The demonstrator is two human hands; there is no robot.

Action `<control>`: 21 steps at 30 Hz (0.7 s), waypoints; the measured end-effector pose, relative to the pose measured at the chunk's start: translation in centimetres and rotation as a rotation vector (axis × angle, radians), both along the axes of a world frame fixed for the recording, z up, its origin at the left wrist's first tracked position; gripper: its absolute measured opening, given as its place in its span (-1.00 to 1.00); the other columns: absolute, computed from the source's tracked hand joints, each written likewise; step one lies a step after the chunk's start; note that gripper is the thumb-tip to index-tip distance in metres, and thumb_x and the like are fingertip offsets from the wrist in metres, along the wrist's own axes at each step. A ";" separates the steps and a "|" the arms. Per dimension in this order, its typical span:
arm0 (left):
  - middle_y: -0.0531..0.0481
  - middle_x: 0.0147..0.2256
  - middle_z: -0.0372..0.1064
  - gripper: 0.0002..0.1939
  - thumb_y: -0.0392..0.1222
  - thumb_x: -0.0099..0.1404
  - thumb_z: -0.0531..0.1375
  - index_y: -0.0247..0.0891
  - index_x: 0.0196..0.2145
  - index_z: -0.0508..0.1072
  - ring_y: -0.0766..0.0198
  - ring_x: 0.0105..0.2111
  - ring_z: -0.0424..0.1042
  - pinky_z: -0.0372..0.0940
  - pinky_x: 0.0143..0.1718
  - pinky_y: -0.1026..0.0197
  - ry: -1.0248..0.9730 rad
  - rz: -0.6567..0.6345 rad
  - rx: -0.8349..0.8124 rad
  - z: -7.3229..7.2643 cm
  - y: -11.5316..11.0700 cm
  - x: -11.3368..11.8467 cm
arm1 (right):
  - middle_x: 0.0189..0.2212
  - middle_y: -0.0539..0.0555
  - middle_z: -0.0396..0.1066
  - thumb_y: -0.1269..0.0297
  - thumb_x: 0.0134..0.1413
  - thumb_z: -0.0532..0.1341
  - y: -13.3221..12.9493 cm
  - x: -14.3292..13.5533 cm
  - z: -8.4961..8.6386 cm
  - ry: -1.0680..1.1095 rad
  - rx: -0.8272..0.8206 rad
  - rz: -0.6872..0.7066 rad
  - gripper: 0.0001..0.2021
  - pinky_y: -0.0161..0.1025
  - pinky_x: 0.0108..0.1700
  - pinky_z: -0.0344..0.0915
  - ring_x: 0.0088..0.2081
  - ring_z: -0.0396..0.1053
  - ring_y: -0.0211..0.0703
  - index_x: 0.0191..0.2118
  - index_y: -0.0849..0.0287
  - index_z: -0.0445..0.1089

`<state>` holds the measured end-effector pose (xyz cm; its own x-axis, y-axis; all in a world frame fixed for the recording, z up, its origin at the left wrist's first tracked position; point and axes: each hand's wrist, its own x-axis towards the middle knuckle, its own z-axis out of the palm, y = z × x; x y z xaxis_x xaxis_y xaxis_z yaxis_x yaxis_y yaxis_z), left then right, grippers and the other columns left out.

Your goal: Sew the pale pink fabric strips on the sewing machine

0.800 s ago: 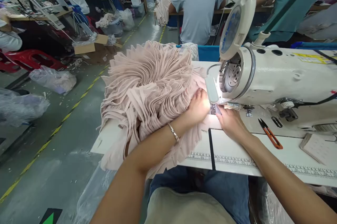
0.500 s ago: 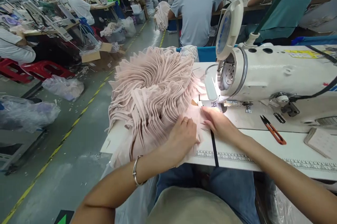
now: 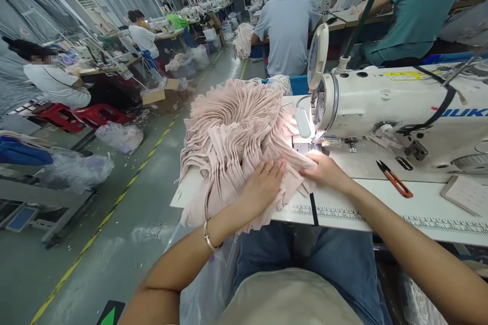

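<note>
A heap of pale pink fabric pieces (image 3: 232, 131), layered in many folds, lies on the sewing table left of the needle. My left hand (image 3: 265, 187), with a ring and a bracelet, rests flat on the front of the heap, fingers stretched out. Beside the presser foot, my right hand (image 3: 326, 171) grips a folded edge of the pink fabric between thumb and fingers. The fingertips on the underside are hidden. Just behind this hand stands the white sewing machine (image 3: 366, 101), its lamp lighting the needle area.
Orange-handled thread snips (image 3: 394, 179) lie on the table to the right, near a small black metal part (image 3: 404, 163) and a pale pad (image 3: 463, 195). A printed ruler (image 3: 351, 214) runs along the front edge. Co-workers sit at machines beyond; a cardboard box (image 3: 163, 93) stands on the floor.
My left hand has gone from bent, pinching fingers to lying flat on the fabric. The right hand now holds a thicker fold, drawn rightward. The view has tipped up and turned slightly left.
</note>
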<state>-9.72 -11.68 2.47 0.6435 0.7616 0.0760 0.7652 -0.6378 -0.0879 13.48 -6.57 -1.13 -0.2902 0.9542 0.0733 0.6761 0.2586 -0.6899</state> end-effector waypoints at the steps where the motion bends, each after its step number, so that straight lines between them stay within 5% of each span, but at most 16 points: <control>1: -0.34 0.14 0.41 -0.59 -0.27 0.51 0.10 -0.44 0.25 0.31 0.01 0.17 0.39 0.22 0.20 -0.04 0.049 0.013 0.012 0.0 -0.1 0.1 | -0.42 0.00 0.39 0.20 -0.03 0.22 -0.3 0.3 -0.2 0.046 -0.036 -0.044 -0.89 -0.20 -0.26 0.24 -0.31 0.34 -0.09 -0.40 0.10 0.34; 5: -0.18 -0.28 0.56 -0.58 0.06 0.50 0.14 -0.41 -0.21 0.56 0.08 -0.23 0.55 0.29 0.01 0.02 0.201 -0.044 -0.188 1.3 -1.7 -0.3 | -0.51 -0.08 0.32 0.26 -0.08 0.18 -1.1 0.6 -1.2 0.258 -0.133 -0.285 -0.86 -0.24 -0.39 0.22 -0.43 0.31 -0.14 -0.35 0.05 0.20; 8: -0.15 -0.39 0.52 -0.50 0.10 0.49 0.14 -0.36 -0.43 0.54 0.11 -0.29 0.54 0.29 -0.08 0.08 0.259 -0.134 -0.259 2.1 -2.3 -0.5 | -0.50 -0.03 0.40 0.20 0.11 0.16 -1.2 0.1 -1.2 0.314 -0.251 -0.309 -0.82 -0.20 -0.42 0.30 -0.47 0.39 -0.10 -0.19 0.06 0.16; 12: -0.25 -0.07 0.50 -0.80 -0.17 0.49 0.18 -0.37 -0.17 0.53 0.03 0.04 0.44 0.26 0.06 0.05 0.119 -0.135 -0.019 1.4 -0.6 1.5 | -0.54 0.00 0.45 0.22 0.28 0.10 -1.0 -0.5 -0.2 0.063 -0.344 -0.262 -0.78 -0.21 -0.47 0.32 -0.55 0.43 -0.07 -0.02 0.12 0.13; 14: -0.26 0.04 0.45 -0.76 -0.30 0.53 0.04 -0.40 0.00 0.45 0.06 0.06 0.42 0.22 0.14 0.01 0.099 -0.101 -0.001 1.0 0.6 2.6 | -0.56 0.02 0.44 0.24 0.28 0.14 -0.8 -0.7 0.3 -0.037 -0.326 -0.270 -0.77 -0.22 -0.49 0.29 -0.56 0.43 -0.06 -0.01 0.15 0.16; 18: -0.21 -0.14 0.51 -0.68 -0.41 0.51 -0.08 -0.42 -0.01 0.43 0.09 -0.19 0.49 0.32 -0.09 0.09 0.128 0.020 -0.226 1.4 1.1 2.2 | -0.37 0.20 0.52 0.24 0.25 0.21 -0.6 -1.4 0.9 -0.267 -0.217 -0.272 -0.76 -0.18 -0.35 0.30 -0.35 0.52 0.07 -0.02 0.18 0.25; 21: -0.10 -0.21 0.54 -0.75 -0.39 0.47 0.02 -0.32 -0.07 0.48 0.14 -0.27 0.50 0.33 -0.18 0.17 0.133 -0.022 -0.415 1.8 0.7 0.8 | -0.19 0.30 0.52 0.22 0.30 0.15 -0.8 -2.5 1.3 -0.409 -0.122 -0.259 -0.77 -0.13 -0.20 0.29 -0.10 0.51 0.18 0.01 0.17 0.28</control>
<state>-8.91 -11.01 4.28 0.6432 0.6965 -0.3181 0.7506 -0.6556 0.0824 11.02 -7.40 0.12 -0.0245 0.9932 -0.1141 0.9289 -0.0195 -0.3698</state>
